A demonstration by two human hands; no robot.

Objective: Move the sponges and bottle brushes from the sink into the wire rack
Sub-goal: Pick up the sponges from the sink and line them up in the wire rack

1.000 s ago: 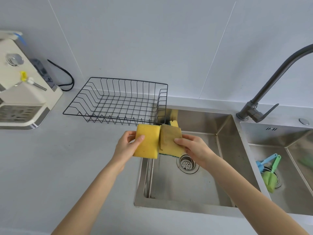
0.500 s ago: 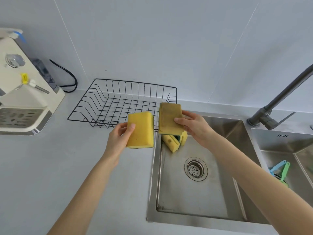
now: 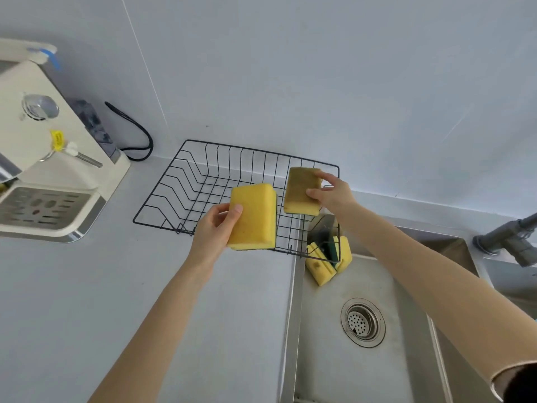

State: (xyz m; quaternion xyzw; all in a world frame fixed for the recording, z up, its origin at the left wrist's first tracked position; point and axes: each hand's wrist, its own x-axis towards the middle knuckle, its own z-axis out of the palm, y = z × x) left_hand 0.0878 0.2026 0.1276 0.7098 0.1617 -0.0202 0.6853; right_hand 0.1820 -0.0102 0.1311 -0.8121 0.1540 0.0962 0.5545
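Observation:
My left hand (image 3: pixel 213 228) grips a bright yellow sponge (image 3: pixel 252 216) above the front edge of the black wire rack (image 3: pixel 186 184). My right hand (image 3: pixel 332 193) holds a brownish, worn sponge (image 3: pixel 300 189) over the rack's right end. Two more yellow sponges with green pads (image 3: pixel 328 258) lean in the back left corner of the steel sink (image 3: pixel 325 359), partly behind the rack's corner. No bottle brushes are in view.
A cream appliance with a drip tray (image 3: pixel 43 175) stands on the counter at the left, a black cable (image 3: pixel 136 132) behind it. The drain (image 3: pixel 362 322) sits mid-sink. A grey tap base (image 3: pixel 511 239) is at the right edge. The wall is close behind the rack.
Both hands have moved up and left from over the sink to above the rack, each carrying its sponge. The view has shifted, so the second basin with the brushes is out of frame.

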